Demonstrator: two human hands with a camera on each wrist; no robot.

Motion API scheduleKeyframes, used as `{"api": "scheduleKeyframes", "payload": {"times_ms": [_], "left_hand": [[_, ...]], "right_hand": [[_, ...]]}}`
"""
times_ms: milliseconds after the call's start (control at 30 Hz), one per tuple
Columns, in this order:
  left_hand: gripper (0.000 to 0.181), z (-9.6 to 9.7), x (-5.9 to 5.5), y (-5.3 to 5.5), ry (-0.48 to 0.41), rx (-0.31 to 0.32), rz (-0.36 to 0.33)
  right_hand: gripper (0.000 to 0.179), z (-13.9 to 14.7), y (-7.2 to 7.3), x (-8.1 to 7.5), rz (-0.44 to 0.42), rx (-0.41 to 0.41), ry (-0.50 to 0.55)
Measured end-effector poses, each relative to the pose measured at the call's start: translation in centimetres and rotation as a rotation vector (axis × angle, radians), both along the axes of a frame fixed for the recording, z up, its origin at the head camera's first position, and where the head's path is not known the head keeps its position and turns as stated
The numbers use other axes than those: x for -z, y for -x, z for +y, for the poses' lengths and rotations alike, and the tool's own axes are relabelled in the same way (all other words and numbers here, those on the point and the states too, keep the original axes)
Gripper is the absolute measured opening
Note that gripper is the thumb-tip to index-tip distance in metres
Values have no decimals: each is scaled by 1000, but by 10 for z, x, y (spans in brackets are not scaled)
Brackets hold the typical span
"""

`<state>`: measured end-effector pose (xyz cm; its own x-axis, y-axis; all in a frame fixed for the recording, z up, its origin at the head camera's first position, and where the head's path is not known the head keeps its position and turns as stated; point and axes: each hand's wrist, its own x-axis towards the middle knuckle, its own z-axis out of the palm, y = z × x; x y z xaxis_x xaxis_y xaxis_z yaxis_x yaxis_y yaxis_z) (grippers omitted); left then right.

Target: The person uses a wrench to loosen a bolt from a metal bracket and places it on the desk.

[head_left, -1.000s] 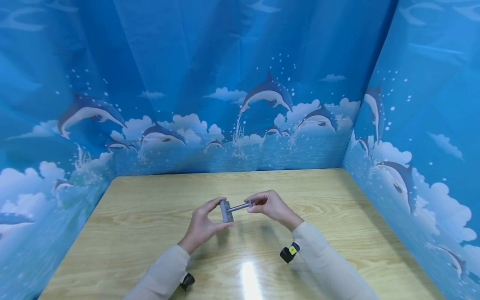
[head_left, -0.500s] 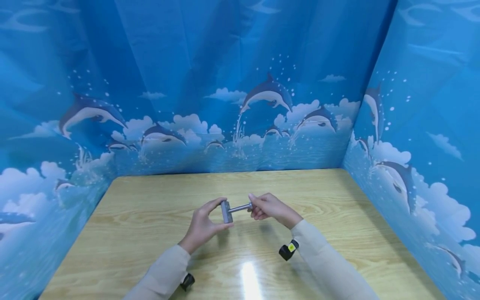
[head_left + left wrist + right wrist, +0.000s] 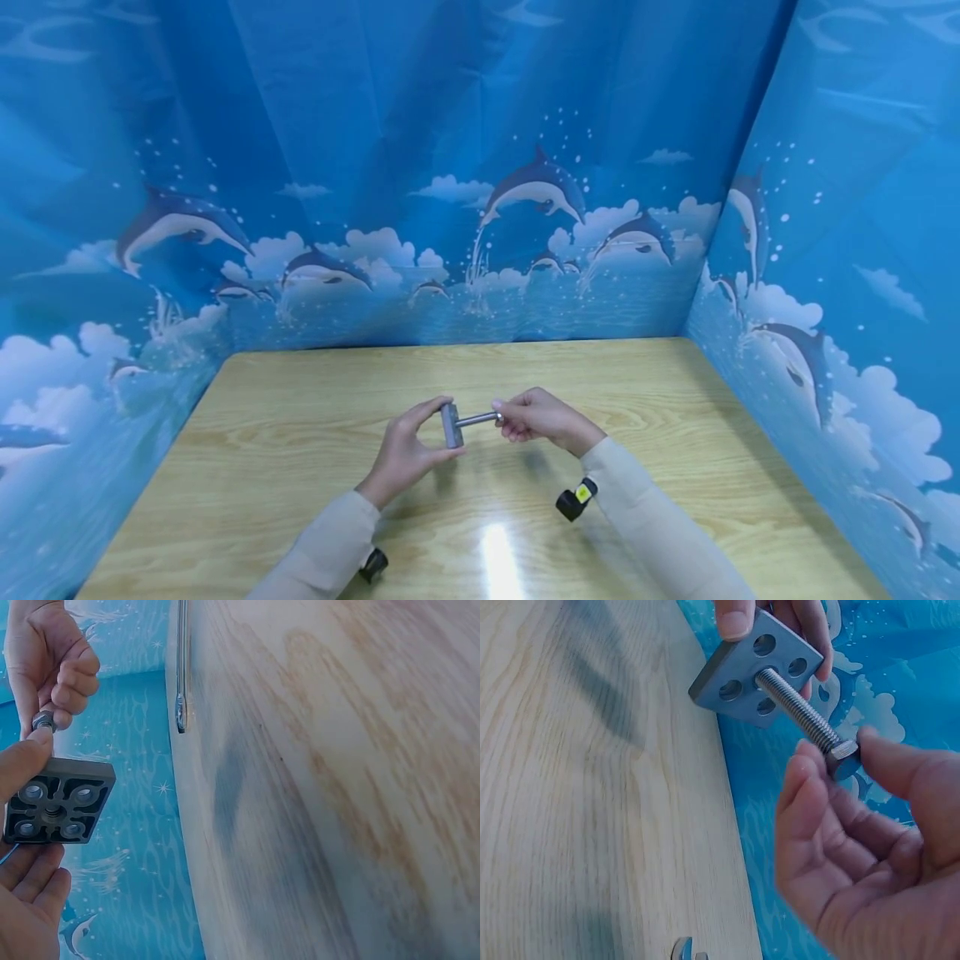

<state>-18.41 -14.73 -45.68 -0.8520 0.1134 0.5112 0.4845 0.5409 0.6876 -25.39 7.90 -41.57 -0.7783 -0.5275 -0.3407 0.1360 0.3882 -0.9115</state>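
Observation:
My left hand [image 3: 405, 457] holds a square grey metal plate [image 3: 742, 679] by opposite edges, thumb on one and fingers on the other. Round holes near the corners and ribbed recesses on its back [image 3: 58, 802] show in the wrist views. A threaded hex bolt [image 3: 801, 711] sticks out from the plate's centre hole toward the right. At its far end, my right hand [image 3: 546, 421] pinches the hex head [image 3: 843, 759] between thumb and fingertips. Both hands hold the pair up over the table.
A wood-grain table [image 3: 315, 387] spreads beneath the hands. Blue curtains [image 3: 420, 125] printed with dolphins stand along the back and both sides. Each sleeved wrist carries a small black camera [image 3: 573, 500].
My right hand has rolled round the bolt head: its thumb has come to the top, with the other fingers curled below. The head end sits slightly nearer the plate. My left hand stays almost still.

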Motion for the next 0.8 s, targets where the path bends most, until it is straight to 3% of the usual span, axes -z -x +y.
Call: {"api": "scheduleKeyframes", "payload": {"times_ms": [133,267,367,667,800], "left_hand": [[71,0,2,0,-10,-9,-25],[72,0,1,0,-27,-12,-42],[72,0,0,0,-31,-17,-56],[72,-1,0,1,-32,-24,-71],[72,-1,1,1,-31,-18,-43]], "right_hand": [[27,1,0,3,104,8,19],[26,2,-2,4,218,31,30],[26,1,-3,3,257,54,34],[31,1,-4,3,250,15,35],[40,2,-4,5,172,-40,25]]}}
